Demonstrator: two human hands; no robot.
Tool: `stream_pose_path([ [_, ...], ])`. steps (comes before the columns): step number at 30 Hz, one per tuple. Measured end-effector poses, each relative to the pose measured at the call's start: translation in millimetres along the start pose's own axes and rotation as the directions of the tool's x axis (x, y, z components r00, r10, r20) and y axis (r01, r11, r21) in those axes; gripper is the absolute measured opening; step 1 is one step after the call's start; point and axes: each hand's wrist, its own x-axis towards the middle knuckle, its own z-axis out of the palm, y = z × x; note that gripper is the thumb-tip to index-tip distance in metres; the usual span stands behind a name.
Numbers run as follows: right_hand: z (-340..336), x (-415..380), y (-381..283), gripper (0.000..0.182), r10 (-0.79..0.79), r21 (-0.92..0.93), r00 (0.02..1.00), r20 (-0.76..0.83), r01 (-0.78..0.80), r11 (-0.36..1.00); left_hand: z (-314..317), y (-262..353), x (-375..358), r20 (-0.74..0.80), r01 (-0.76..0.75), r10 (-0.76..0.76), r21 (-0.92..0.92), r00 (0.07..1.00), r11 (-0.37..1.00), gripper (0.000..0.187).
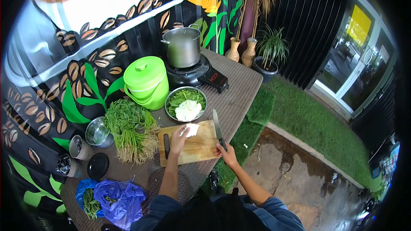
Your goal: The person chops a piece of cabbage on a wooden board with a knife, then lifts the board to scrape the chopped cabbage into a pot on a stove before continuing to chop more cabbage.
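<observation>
My left hand (178, 140) pinches a small white piece that looks like tissue (192, 130) over the upper part of a wooden cutting board (201, 147). In my right hand (227, 153) is a kitchen knife (217, 125), gripped by its black handle at the board's right edge, blade pointing away from me. Just beyond the board stands a metal bowl (206, 102) of cut green leaves (177, 97), with a crumpled white mass (188, 111) on top. A big bunch of leafy greens with roots (130, 128) lies left of the board.
Behind the bowl are a lidded green bucket (147, 83) and a steel pot (183, 49) on a black stove (192, 72). A metal bowl (99, 133), cutlery holders (79, 149), a black lid (98, 166) and blue plastic bags (120, 201) occupy the left side.
</observation>
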Motion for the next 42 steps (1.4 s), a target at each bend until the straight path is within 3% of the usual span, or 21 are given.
stream_pose_path([
  [1, 4.0, -6.3, -3.9, 0.025, 0.014, 0.007, 1.000, -0.006, -0.014, 1.000, -6.2, -16.1, -0.1, 0.013, 0.041, -0.041, -0.009, 0.999, 0.999, 0.030],
  [3, 10.9, -19.9, -10.4, 0.032, 0.082, 0.018, 0.996, 0.044, -0.082, 0.996, -15.2, -40.0, 0.4, 0.065, -0.122, 0.110, 0.236, 0.992, 0.964, 0.028],
  [7, 34.8, -41.4, -13.2, 0.034, 0.079, -0.040, 0.996, -0.035, -0.080, 0.996, -13.1, -62.2, -6.7, 0.142, -0.225, 0.198, 0.205, 0.970, 0.953, 0.025],
  [9, 39.0, -45.4, -6.5, 0.033, 0.070, -0.076, 0.997, -0.040, -0.073, 0.994, -11.4, -67.4, -15.2, 0.188, -0.487, 0.474, 0.577, 0.860, 0.655, 0.027],
  [13, 36.4, -53.7, -0.6, 0.032, 0.061, -0.195, 0.995, -0.081, -0.075, 0.978, -3.5, -67.7, -26.8, 0.242, -0.517, 0.495, 0.655, 0.835, 0.551, 0.028],
  [14, 36.4, -54.1, 0.1, 0.032, 0.064, -0.192, 0.994, -0.085, -0.079, 0.978, -3.6, -65.9, -29.9, 0.307, -0.564, 0.496, 0.631, 0.812, 0.533, 0.021],
  [17, 29.2, -50.3, 2.0, 0.033, 0.089, -0.296, 0.990, -0.114, -0.119, 0.948, -1.9, -60.6, -30.7, 0.316, -0.572, 0.496, 0.618, 0.809, 0.539, 0.014],
  [18, 28.0, -48.0, 5.3, 0.032, 0.012, -0.339, 0.994, -0.107, -0.047, 0.940, -0.5, -62.4, -31.9, 0.314, -0.568, 0.492, 0.618, 0.812, 0.543, 0.014],
  [24, 32.7, -51.4, 11.9, 0.031, -0.033, -0.488, 0.995, -0.094, -0.017, 0.873, 2.2, -63.9, -37.3, 0.283, -0.573, 0.552, 0.671, 0.784, 0.470, 0.013],
  [26, 34.8, -57.3, 6.8, 0.031, -0.040, -0.534, 0.997, -0.061, 0.002, 0.846, 2.1, -69.8, -35.7, 0.251, -0.515, 0.470, 0.612, 0.846, 0.600, 0.015],
  [27, 35.9, -60.5, 2.8, 0.032, -0.046, -0.576, 0.998, -0.031, 0.020, 0.817, 3.6, -66.5, -35.6, 0.248, -0.513, 0.470, 0.614, 0.847, 0.600, 0.015],
  [29, 38.1, -64.7, -4.1, 0.029, -0.002, -0.590, 0.999, -0.048, -0.027, 0.807, 4.7, -60.1, -37.8, 0.154, -0.384, 0.357, 0.501, 0.921, 0.776, 0.017],
  [30, 38.5, -64.1, -2.8, 0.028, -0.101, -0.596, 0.994, -0.037, 0.059, 0.800, 3.3, -61.0, -37.6, 0.150, -0.382, 0.358, 0.503, 0.922, 0.775, 0.017],
  [31, 38.8, -61.9, -1.9, 0.027, -0.201, -0.602, 0.979, -0.026, 0.145, 0.786, 2.1, -61.4, -36.2, 0.177, -0.451, 0.428, 0.547, 0.886, 0.706, 0.018],
  [32, 38.7, -59.4, -0.9, 0.027, -0.203, -0.600, 0.979, -0.024, 0.149, 0.786, 1.2, -61.9, -34.0, 0.210, -0.513, 0.494, 0.586, 0.844, 0.628, 0.020],
  [33, 38.7, -58.6, -3.0, 0.027, -0.168, -0.649, 0.986, 0.019, 0.140, 0.747, 2.8, -56.3, -35.3, 0.211, -0.514, 0.494, 0.586, 0.843, 0.626, 0.020],
  [35, 40.1, -59.2, -5.1, 0.026, -0.123, -0.695, 0.991, 0.054, 0.126, 0.708, 5.1, -47.3, -41.7, 0.206, -0.548, 0.645, 0.740, 0.736, 0.390, 0.025],
  [36, 41.3, -59.0, -5.3, 0.026, -0.087, -0.706, 0.995, 0.048, 0.096, 0.701, 2.7, -53.4, -39.8, 0.210, -0.549, 0.642, 0.739, 0.738, 0.390, 0.025],
  [38, 42.8, -56.9, -6.0, 0.027, -0.052, -0.717, 0.998, 0.042, 0.066, 0.693, -1.5, -65.5, -33.6, 0.047, -0.387, 0.448, 0.591, 0.893, 0.708, 0.028],
  [42, 44.2, -55.7, -12.0, 0.027, -0.036, -0.762, 0.998, 0.054, 0.065, 0.644, -4.8, -72.7, -29.8, 0.032, -0.384, 0.454, 0.588, 0.890, 0.712, 0.028],
])
